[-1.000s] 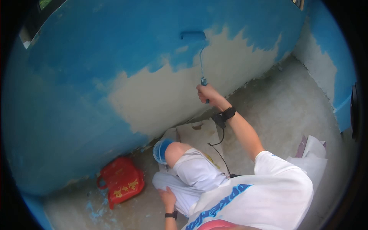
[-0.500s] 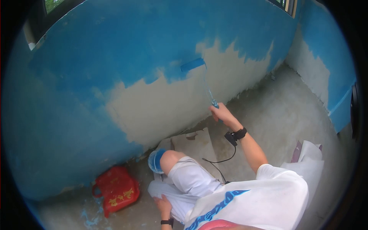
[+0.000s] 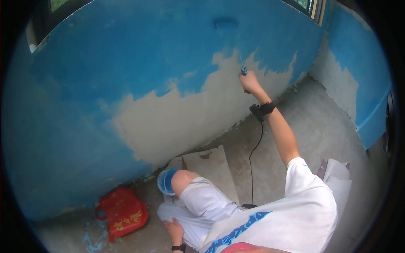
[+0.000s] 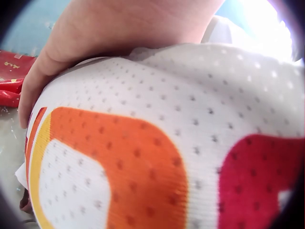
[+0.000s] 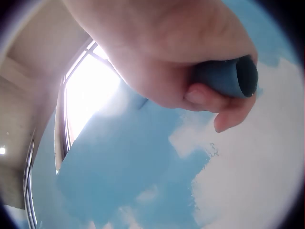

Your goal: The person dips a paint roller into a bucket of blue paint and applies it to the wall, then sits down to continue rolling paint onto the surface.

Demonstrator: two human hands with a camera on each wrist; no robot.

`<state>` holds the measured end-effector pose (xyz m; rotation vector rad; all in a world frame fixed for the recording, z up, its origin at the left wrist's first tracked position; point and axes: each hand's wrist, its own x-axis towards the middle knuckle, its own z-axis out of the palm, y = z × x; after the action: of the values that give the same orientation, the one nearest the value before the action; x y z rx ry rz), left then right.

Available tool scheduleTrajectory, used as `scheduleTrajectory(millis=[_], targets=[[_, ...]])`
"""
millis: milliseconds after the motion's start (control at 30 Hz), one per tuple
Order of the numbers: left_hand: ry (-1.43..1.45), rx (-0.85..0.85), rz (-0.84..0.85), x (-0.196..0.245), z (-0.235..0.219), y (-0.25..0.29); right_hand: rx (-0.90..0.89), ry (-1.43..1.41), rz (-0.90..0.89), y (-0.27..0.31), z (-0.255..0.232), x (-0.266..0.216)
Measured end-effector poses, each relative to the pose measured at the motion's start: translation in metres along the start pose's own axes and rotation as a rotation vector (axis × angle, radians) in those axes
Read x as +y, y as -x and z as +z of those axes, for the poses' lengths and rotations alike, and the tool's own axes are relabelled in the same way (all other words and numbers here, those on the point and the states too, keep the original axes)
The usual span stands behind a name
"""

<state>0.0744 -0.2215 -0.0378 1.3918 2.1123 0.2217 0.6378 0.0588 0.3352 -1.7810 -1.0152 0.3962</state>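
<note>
My right hand point(image 3: 251, 81) grips the handle of a paint roller point(image 3: 244, 71), its fingers curled round it. In the right wrist view the blue handle's hollow end point(image 5: 228, 78) sticks out of the fist. Up at the wall point(image 3: 160, 122), the blue roller sleeve point(image 3: 226, 22) lies over the painted area above the ragged edge of bare grey-white. Low in the head view my left hand point(image 3: 174, 230) rests on the leg of white shorts point(image 3: 206, 200). Its fingers drape over the patterned cloth point(image 4: 143, 124) in the left wrist view.
A bucket point(image 3: 165, 181) with blue on it stands beside the bent knee. To the left lies a red plastic item point(image 3: 122, 215) with gold lettering. Cardboard point(image 3: 211, 166) covers floor by the wall, and rolled white sheeting point(image 3: 337, 177) is at right. A cable point(image 3: 252, 156) hangs from the right wrist.
The roller first came down the wall toward the bare patch, then rose again, moving right. My right arm has stretched upward with it. The left hand has stayed on the shorts.
</note>
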Motion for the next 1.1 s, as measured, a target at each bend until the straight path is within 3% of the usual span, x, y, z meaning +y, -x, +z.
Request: scheduleTrajectory(millis=[67,300,367,433,500,633,700,767,867,967,1100], targets=[[0.047,0.023,0.006,-0.007,0.007,-0.004,0.053,0.177,0.003,-0.004,0.017,0.021],[0.049,-0.049,-0.057,0.012,-0.009,0.006,0.102,0.285,0.038,0.039,0.077,0.138],[0.018,0.015,0.049,0.01,-0.01,0.007,0.12,0.346,0.033,0.048,0.095,0.18],[0.033,0.007,0.038,0.016,-0.012,0.005,0.16,0.36,0.001,0.066,0.104,0.192],[0.046,0.002,0.026,0.012,-0.01,0.006,0.197,0.373,-0.032,0.072,0.103,0.193],[0.018,-0.03,-0.035,0.017,-0.011,0.005,0.128,0.324,0.018,0.043,0.086,0.142],[0.017,-0.052,-0.052,0.02,-0.013,0.008,0.244,0.294,-0.072,0.026,0.08,0.104],[0.028,0.01,0.046,0.015,-0.01,0.008,0.252,0.291,-0.083,0.002,0.071,0.08],[0.019,0.005,0.01,0.016,-0.01,0.008,0.283,0.26,-0.08,-0.003,0.071,0.059],[0.032,-0.025,-0.044,0.023,-0.015,0.008,0.212,0.256,-0.073,0.017,0.084,0.085],[0.042,-0.017,-0.065,0.023,-0.012,0.006,0.153,0.345,0.068,0.077,0.114,0.164]])
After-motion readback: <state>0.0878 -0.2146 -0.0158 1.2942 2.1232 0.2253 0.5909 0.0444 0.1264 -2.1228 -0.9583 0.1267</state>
